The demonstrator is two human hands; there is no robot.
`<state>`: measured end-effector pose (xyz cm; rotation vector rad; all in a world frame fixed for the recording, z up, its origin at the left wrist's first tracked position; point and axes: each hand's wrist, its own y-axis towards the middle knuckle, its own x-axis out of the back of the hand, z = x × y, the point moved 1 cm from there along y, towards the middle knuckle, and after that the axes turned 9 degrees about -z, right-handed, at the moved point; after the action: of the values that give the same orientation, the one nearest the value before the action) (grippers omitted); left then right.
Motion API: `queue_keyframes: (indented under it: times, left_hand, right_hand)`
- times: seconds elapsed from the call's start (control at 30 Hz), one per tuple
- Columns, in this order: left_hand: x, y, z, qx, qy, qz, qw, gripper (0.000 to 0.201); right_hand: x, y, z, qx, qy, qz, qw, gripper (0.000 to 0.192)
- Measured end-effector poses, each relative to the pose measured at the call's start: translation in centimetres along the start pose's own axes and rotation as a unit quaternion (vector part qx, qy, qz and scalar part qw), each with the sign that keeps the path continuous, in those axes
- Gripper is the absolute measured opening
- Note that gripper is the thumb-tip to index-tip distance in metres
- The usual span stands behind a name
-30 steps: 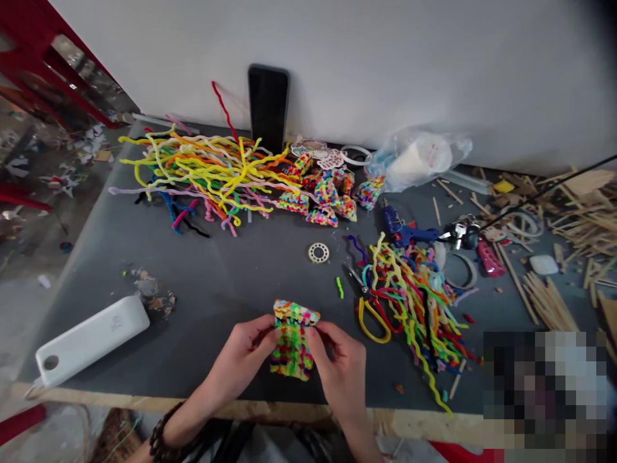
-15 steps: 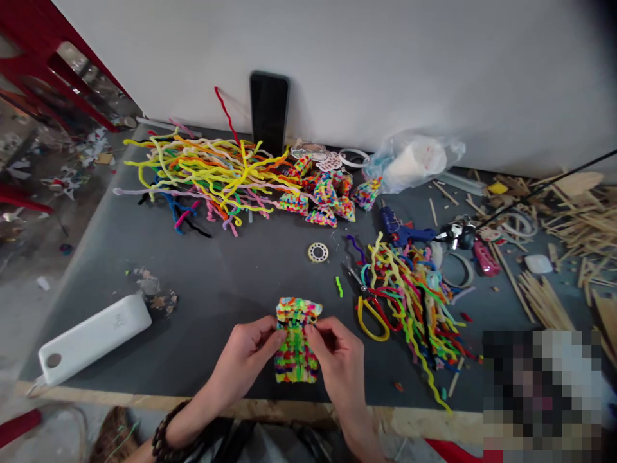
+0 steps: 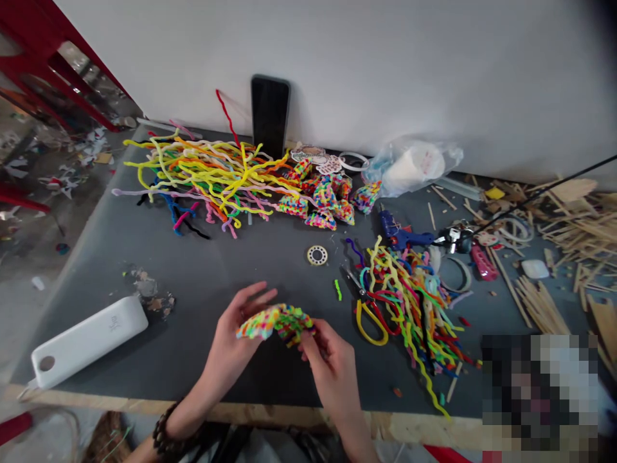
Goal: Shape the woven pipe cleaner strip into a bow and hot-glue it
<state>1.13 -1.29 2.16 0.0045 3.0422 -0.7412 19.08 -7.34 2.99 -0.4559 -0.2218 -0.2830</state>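
A woven piece of multicoloured pipe cleaners (image 3: pixel 282 316) is bent into an arch above the table's near side. My right hand (image 3: pixel 332 360) pinches its right end between thumb and fingers. Against the other end lies my left hand (image 3: pixel 236 341), its fingers stretched out and apart; the woven piece hides its thumb. Scissors with yellow and red handles (image 3: pixel 370 315) lie to the right of my hands. Farther back are a round disc with a ring of holes (image 3: pixel 317 255) and a short green pipe cleaner scrap (image 3: pixel 338 290).
Loose pipe cleaners form a back-left pile (image 3: pixel 207 170) and a right pile (image 3: pixel 414 296). Small woven pieces (image 3: pixel 325 193) sit near a phone (image 3: pixel 270 116) leaning on the wall. A blue glue gun (image 3: pixel 402 231), wooden sticks (image 3: pixel 544 302) and a white power bank (image 3: pixel 89 341) surround the work area.
The woven piece has gone from upright and fairly flat to an arch turned sideways. My left fingers have left their pinch and spread; the right hand still grips it.
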Motion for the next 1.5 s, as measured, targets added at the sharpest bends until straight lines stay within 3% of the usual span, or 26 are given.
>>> queue_keyframes:
  times: [0.07,0.2,0.3,0.37,0.47,0.57,0.67,0.73,0.83,0.9,0.93,1.0,1.07,1.2,1.33,1.43,1.5]
  left_hand:
    - [0.9,0.1,-0.9,-0.023,0.045,-0.009,0.999,0.058]
    - [1.9,0.1,-2.3,-0.048,0.165,0.031,0.985,0.050]
    - [1.9,-0.1,-2.2,-0.037,0.171,0.022,0.984,0.036]
    - [1.6,-0.2,-1.6,-0.003,0.113,0.016,0.993,0.037]
    - [1.1,-0.4,-0.7,0.100,-0.021,0.033,0.994,0.045]
    - [0.9,-0.5,-0.1,0.207,-0.109,0.039,0.972,0.045]
    - [1.0,-0.2,0.4,0.259,-0.134,0.051,0.955,0.047]
    - [1.3,0.1,0.7,0.244,-0.116,0.071,0.960,0.048]
    - [1.7,0.4,0.8,0.142,-0.032,0.084,0.986,0.046]
    - [1.9,0.3,0.7,0.089,0.022,0.093,0.991,0.047]
    - [2.0,0.2,0.6,0.080,0.037,0.103,0.991,0.049]
    - [1.9,-0.1,0.5,0.086,0.044,0.121,0.988,0.052]
    - [1.6,-0.3,0.5,0.096,0.042,0.118,0.987,0.054]
    - [1.2,-0.7,1.0,0.120,0.031,0.076,0.989,0.056]
    - [1.6,-1.1,1.7,0.115,0.015,0.040,0.992,0.054]
    - [2.2,-1.1,2.1,0.126,0.014,0.000,0.992,0.055]
    - [2.5,-0.9,2.3,0.133,0.016,0.002,0.991,0.055]
  right_hand:
    - [0.4,0.3,0.1,0.021,-0.040,-0.018,0.999,0.031]
    - [0.9,0.6,0.6,0.091,-0.135,-0.019,0.986,0.028]
    - [0.9,0.5,0.6,0.095,-0.128,-0.017,0.987,0.022]
    - [0.9,0.4,0.4,0.061,-0.089,-0.053,0.993,0.023]
    - [0.7,0.6,-0.1,0.023,-0.034,-0.093,0.995,0.030]
    - [0.1,0.8,-0.6,-0.015,0.065,-0.079,0.995,0.032]
    - [-0.4,0.9,-1.1,-0.056,0.154,-0.053,0.985,0.037]
    - [0.2,1.1,-1.1,-0.035,0.112,-0.050,0.992,0.036]
    - [3.1,1.9,-0.3,0.083,-0.087,-0.018,0.993,0.022]
    - [6.3,3.3,0.9,0.170,-0.190,-0.038,0.966,0.023]
    - [8.3,4.3,1.7,0.211,-0.248,-0.091,0.941,0.025]
    - [12.2,7.2,3.4,0.277,-0.383,-0.197,0.859,0.028]
    - [15.8,11.0,4.8,0.293,-0.487,-0.245,0.786,0.040]
    - [20.1,18.5,5.4,0.331,-0.605,-0.140,0.710,0.047]
    - [20.9,22.2,4.0,0.327,-0.637,-0.079,0.694,0.046]
    - [20.7,22.6,3.7,0.333,-0.630,-0.063,0.699,0.051]
    - [20.9,22.3,4.0,0.337,-0.617,-0.063,0.709,0.059]
